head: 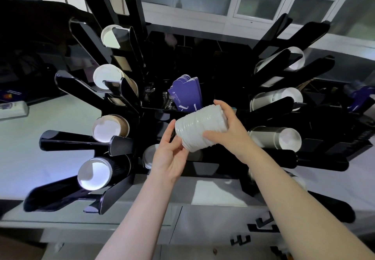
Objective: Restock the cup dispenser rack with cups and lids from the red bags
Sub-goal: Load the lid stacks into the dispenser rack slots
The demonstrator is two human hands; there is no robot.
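Both hands carry a stack of white lids [199, 128]: right hand [229, 130] wraps its far end, left hand [172, 156] cups the near end. Rack [203, 115] channels left and right of the grip already hold cups. Stack not yet slotted; red bags unseen.

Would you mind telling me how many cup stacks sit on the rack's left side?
4, top to bottom: white-rimmed stack, second stack, brown ribbed stack, black stack. The rack's dark arms may hide others.
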